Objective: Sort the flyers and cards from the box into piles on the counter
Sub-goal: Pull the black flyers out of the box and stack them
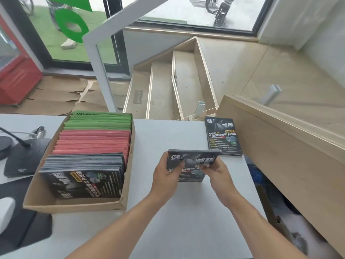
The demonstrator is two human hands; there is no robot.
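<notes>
Item: batch of black flyers (192,164), held on edge above the white counter (186,212), just right of the cardboard box (74,204). Left hand (165,173) grips the batch's left edge, fingers curled round it; right hand (217,171) pinches the lower right corner, thumb on the printed face. Destination, by judgement: the started black pile (223,136) lying flat at 1 o'clock from the hands, near the counter's far right corner. Box contents, from 12 down to 6 o'clock: green cards (100,119), red cards (93,142), remaining black flyers (84,174), the front ones slumped forward. Hazards: glossy sheets may fan or slip from the right-hand pinch if the batch tilts; the pile sits close to the counter's right edge, so a careless set-down could push sheets off toward the wooden ledge (280,139) or the gap below; uneven stacking would leave the pile skewed. Surroundings: microphone base (26,157) and mouse pad (24,227) at 9 o'clock beyond the box, stairs (168,86) at 12 o'clock. The route from hands to pile appears unobstructed.
</notes>
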